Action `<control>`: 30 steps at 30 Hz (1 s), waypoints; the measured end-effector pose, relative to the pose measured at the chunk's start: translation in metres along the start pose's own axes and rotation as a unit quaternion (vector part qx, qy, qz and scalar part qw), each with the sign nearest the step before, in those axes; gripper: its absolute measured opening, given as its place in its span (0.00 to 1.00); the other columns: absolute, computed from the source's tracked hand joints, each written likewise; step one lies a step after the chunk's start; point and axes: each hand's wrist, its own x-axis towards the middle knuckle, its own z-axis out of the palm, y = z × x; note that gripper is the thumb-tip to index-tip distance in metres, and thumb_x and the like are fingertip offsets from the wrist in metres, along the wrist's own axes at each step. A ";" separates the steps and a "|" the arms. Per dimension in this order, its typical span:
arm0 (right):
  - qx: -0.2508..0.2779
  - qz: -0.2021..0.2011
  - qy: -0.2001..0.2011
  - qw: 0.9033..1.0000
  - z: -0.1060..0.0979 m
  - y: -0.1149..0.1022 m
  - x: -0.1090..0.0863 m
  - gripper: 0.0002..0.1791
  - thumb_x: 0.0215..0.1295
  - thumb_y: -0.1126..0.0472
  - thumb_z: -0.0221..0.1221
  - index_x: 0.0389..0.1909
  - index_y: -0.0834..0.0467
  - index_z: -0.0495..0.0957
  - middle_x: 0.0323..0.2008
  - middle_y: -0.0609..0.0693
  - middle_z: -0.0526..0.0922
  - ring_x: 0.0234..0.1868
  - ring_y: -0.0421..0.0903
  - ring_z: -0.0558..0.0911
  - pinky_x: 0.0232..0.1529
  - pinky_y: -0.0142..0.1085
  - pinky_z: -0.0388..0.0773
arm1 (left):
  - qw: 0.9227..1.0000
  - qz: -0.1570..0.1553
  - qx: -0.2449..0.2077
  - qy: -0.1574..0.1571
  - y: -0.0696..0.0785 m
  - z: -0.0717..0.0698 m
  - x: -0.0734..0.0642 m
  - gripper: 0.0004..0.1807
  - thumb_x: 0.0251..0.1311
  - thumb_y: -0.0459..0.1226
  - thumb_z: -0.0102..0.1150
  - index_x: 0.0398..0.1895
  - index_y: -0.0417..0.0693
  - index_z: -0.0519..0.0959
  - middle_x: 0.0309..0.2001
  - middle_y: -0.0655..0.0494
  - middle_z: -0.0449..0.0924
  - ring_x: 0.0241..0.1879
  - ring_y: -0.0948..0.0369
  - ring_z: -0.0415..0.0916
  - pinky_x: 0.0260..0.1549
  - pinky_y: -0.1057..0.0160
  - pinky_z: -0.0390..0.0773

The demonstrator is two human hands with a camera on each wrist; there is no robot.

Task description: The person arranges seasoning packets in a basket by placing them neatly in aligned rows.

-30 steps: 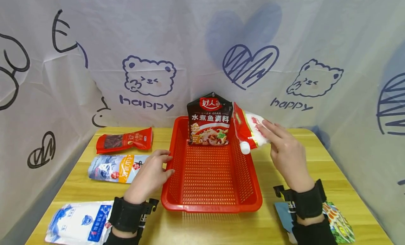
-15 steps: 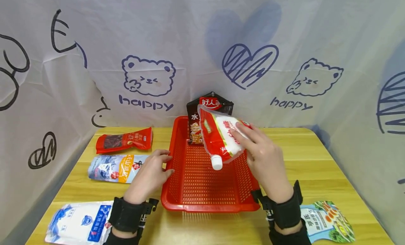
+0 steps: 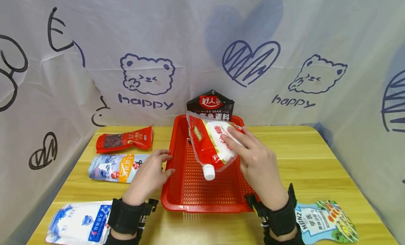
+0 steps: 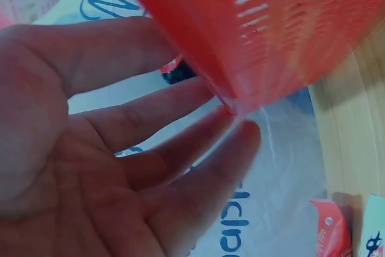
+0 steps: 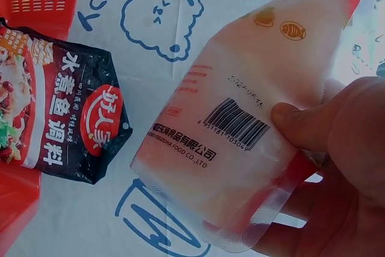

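One red-and-white pouch [image 3: 213, 141], glossy, clear-edged and white-capped at its near corner, tilted above one red basket [image 3: 207, 207], pinched between thumb and fingers of one right hand [image 3: 259, 164] and hiding the lower part of one black packet [image 3: 209, 101] at the basket's far end. One left hand [image 3: 151, 174], fingers loosely extended, gripping nothing, touches the basket's left rim, partly covering one blue-and-orange packet [image 3: 115, 168]. On one wooden table [image 3: 300, 164]: one red packet [image 3: 124, 140] and one white-and-blue packet [image 3: 79, 221], left; one Heinz pouch [image 3: 327, 222], right.
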 end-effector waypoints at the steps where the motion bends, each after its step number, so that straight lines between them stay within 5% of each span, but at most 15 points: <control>1: 0.000 0.002 -0.001 1.000 0.000 0.000 0.000 0.32 0.58 0.79 0.64 0.62 0.51 0.85 0.64 0.51 0.82 0.65 0.62 0.80 0.36 0.50 0.87 | 1.000 0.001 0.003 0.002 0.002 -0.001 -0.001 0.23 0.64 0.33 0.70 0.59 0.31 0.81 0.66 0.39 0.75 0.62 0.41 0.76 0.58 0.42 0.79; 5: 0.000 0.009 -0.007 1.000 0.001 0.000 -0.001 0.33 0.58 0.79 0.64 0.62 0.51 0.84 0.65 0.52 0.82 0.65 0.62 0.80 0.36 0.49 0.87 | 0.999 0.012 -0.031 0.034 0.012 -0.008 -0.007 0.25 0.72 0.39 0.63 0.67 0.35 0.76 0.67 0.39 0.75 0.67 0.40 0.72 0.63 0.37 0.73; 9: -0.003 0.007 -0.012 1.000 0.003 -0.001 -0.002 0.31 0.59 0.78 0.65 0.62 0.51 0.85 0.65 0.52 0.82 0.64 0.62 0.80 0.40 0.51 0.88 | 0.989 0.027 -0.124 0.072 0.029 -0.017 -0.016 0.28 0.79 0.49 0.52 0.72 0.41 0.71 0.68 0.42 0.75 0.67 0.43 0.73 0.63 0.38 0.75; 12: -0.005 0.001 -0.013 1.000 0.005 -0.001 -0.003 0.30 0.59 0.76 0.67 0.62 0.51 0.85 0.64 0.52 0.82 0.64 0.62 0.81 0.42 0.52 0.88 | 0.974 0.043 -0.210 0.072 0.042 -0.021 -0.023 0.30 0.80 0.51 0.49 0.76 0.43 0.67 0.71 0.45 0.73 0.68 0.46 0.73 0.63 0.40 0.75; 17: -0.003 -0.010 -0.008 1.000 0.007 -0.003 -0.001 0.31 0.59 0.77 0.67 0.61 0.50 0.85 0.64 0.52 0.82 0.63 0.62 0.81 0.43 0.53 0.87 | 0.933 0.066 -0.353 0.034 0.061 -0.017 -0.026 0.33 0.79 0.46 0.48 0.80 0.40 0.57 0.74 0.44 0.69 0.67 0.48 0.74 0.63 0.42 0.77; 22: -0.006 -0.016 -0.009 1.000 0.009 -0.005 0.000 0.30 0.60 0.75 0.68 0.61 0.49 0.85 0.64 0.52 0.83 0.62 0.62 0.82 0.47 0.54 0.86 | 0.897 0.063 -0.438 -0.015 0.075 -0.008 -0.021 0.37 0.77 0.45 0.50 0.80 0.39 0.52 0.68 0.40 0.73 0.57 0.51 0.79 0.56 0.54 0.82; 26: -0.010 -0.017 -0.013 1.000 0.010 -0.008 0.001 0.29 0.60 0.72 0.70 0.62 0.49 0.85 0.64 0.52 0.83 0.62 0.62 0.82 0.50 0.53 0.85 | 0.883 0.056 -0.466 -0.023 0.081 -0.002 -0.019 0.33 0.75 0.41 0.50 0.77 0.39 0.55 0.63 0.39 0.75 0.54 0.52 0.79 0.52 0.57 0.84; 30: -0.022 -0.026 -0.013 0.999 0.012 -0.010 0.003 0.28 0.60 0.69 0.71 0.61 0.48 0.85 0.63 0.52 0.83 0.63 0.62 0.81 0.52 0.53 0.85 | 0.877 0.040 -0.478 -0.024 0.084 0.000 -0.017 0.30 0.73 0.37 0.49 0.74 0.40 0.57 0.61 0.39 0.74 0.52 0.53 0.79 0.49 0.58 0.84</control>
